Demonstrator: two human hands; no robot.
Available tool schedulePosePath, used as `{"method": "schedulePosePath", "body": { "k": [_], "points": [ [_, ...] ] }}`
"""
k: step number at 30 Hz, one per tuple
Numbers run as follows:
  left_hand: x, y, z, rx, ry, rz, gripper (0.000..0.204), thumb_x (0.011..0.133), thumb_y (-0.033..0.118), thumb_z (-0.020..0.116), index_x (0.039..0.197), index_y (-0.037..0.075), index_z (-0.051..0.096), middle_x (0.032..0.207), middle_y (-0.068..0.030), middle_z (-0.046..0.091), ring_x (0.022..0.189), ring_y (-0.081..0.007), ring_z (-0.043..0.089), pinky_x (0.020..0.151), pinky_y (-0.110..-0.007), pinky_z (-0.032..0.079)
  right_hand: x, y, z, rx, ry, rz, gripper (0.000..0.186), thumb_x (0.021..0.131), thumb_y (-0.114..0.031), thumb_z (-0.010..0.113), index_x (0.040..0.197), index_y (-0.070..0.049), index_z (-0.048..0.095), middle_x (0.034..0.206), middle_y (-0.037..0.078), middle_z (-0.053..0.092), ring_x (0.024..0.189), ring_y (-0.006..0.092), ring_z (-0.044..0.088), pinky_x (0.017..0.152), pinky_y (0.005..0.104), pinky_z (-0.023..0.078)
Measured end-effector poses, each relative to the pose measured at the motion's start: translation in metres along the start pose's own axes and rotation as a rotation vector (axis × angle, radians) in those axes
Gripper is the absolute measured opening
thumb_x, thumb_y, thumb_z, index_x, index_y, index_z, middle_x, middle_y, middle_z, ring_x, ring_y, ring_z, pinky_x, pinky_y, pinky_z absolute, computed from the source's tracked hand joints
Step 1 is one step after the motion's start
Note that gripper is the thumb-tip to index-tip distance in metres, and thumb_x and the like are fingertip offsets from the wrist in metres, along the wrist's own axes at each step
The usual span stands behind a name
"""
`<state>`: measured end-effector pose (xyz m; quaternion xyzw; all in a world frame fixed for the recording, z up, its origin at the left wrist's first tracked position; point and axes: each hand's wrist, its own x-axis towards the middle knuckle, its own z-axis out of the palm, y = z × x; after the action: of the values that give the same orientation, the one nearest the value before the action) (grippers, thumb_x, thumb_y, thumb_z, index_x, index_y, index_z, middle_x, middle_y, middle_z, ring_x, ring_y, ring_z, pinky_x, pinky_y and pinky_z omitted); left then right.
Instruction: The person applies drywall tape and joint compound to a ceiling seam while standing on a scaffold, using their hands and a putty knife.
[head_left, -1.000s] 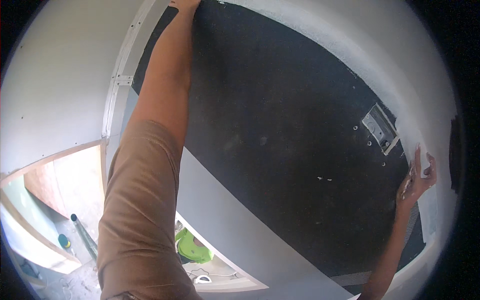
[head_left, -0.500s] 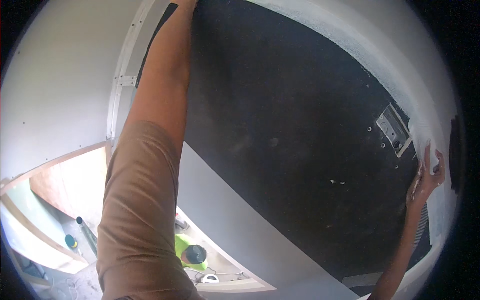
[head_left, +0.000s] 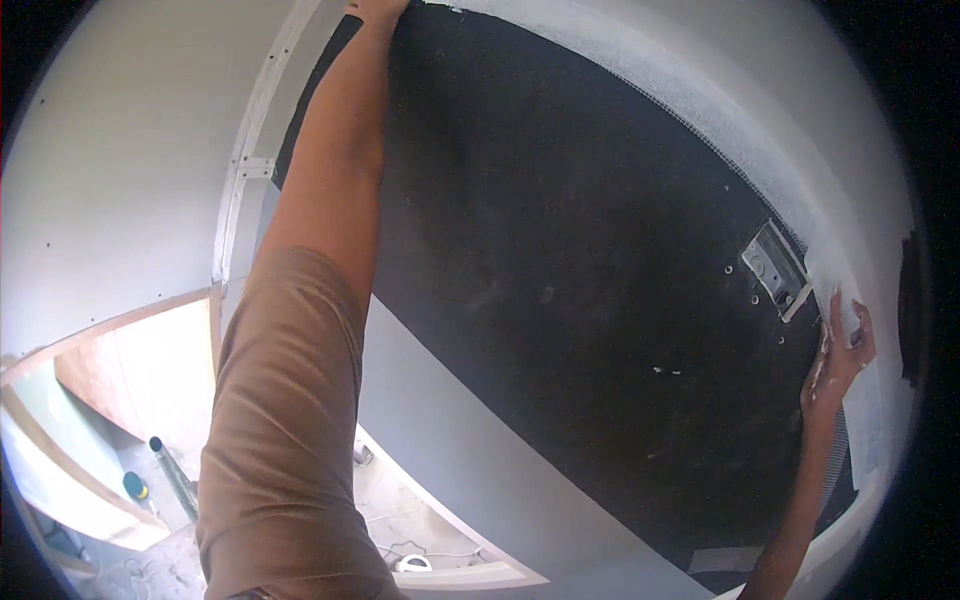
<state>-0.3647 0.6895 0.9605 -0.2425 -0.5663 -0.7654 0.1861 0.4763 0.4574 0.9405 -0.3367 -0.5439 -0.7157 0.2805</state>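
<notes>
A black panel (head_left: 560,250) fills the middle, bordered at the upper right by a white coated band (head_left: 690,90). Mesh strip (head_left: 668,112) shows along the band's inner edge, and more mesh (head_left: 836,465) hangs beside my right forearm. My left hand (head_left: 378,10) reaches up to the panel's top edge; its fingers are mostly cut off by the frame. At the right, my right hand (head_left: 838,362), smeared with white, lies against the white band with fingers apart, just below a recessed metal electrical box (head_left: 776,268).
White boards with a screwed metal strip (head_left: 232,200) stand at the left. Far below are a dark green tube (head_left: 174,478), a short green cylinder (head_left: 135,486) and a white round object (head_left: 412,563) by cables. A grey strip (head_left: 500,440) crosses under the panel.
The view has shifted slightly, and the panel and right hand sit a little further left. More mesh shows along the white band. The person in bright yellow below is out of sight.
</notes>
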Motion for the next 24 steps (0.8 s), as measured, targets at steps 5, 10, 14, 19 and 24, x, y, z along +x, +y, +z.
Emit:
{"method": "schedulePosePath", "body": {
  "k": [5,10,14,19,24],
  "points": [
    [0.019,-0.010,-0.032,0.060,0.098,0.017,0.067,0.105,0.041,0.049,0.157,0.003,0.034,0.164,-0.0276,0.027,0.150,-0.0486,0.025,0.121,-0.065,0.019,0.007,-0.002,0.008,0.024,0.012,0.046,0.044,0.107,-0.019,0.055,0.151,-0.021,0.057,0.141,0.018,0.052,0.130,0.0346,0.042,0.114,0.0456,0.033],
    [-0.009,0.010,-0.004,-0.133,0.094,-0.069,0.064,0.102,0.042,0.053,0.153,0.005,0.041,0.160,-0.0249,0.036,0.146,-0.0489,0.031,0.117,-0.066,0.026,0.006,0.005,-0.006,0.046,0.130,-0.031,0.042,0.100,-0.013,0.062,0.141,-0.020,0.067,0.135,0.015,0.057,0.107,0.0281,0.057,0.092,0.0394,0.046],
    [0.025,-0.027,-0.025,-0.011,0.350,0.102,0.054,0.100,0.040,0.057,0.140,0.003,0.055,0.141,-0.0241,0.055,0.133,-0.0444,0.049,0.112,-0.056,0.038,0.015,-0.006,0.002,0.011,0.129,0.015,0.044,0.098,-0.011,0.065,0.141,-0.019,0.067,0.136,0.015,0.057,0.110,0.0281,0.056,0.096,0.0398,0.045],
    [-0.006,-0.039,-0.031,-0.085,0.250,0.257,0.041,0.098,0.034,0.060,0.127,0.006,0.066,0.128,-0.0215,0.065,0.122,-0.0413,0.059,0.108,-0.048,0.044,0.009,-0.018,0.000,-0.037,0.067,0.047,0.045,0.102,-0.012,0.060,0.146,-0.022,0.063,0.141,0.013,0.054,0.126,0.0322,0.045,0.108,0.0435,0.038],
    [-0.047,-0.005,-0.056,-0.214,0.500,0.412,0.022,0.093,0.015,0.061,0.113,0.010,0.070,0.123,-0.0163,0.065,0.120,-0.0414,0.056,0.102,-0.052,0.043,0.009,-0.018,0.004,0.079,0.085,0.080,0.048,0.100,-0.008,0.062,0.146,-0.023,0.062,0.144,0.012,0.052,0.131,0.0313,0.041,0.111,0.0429,0.035]
  ]
}}
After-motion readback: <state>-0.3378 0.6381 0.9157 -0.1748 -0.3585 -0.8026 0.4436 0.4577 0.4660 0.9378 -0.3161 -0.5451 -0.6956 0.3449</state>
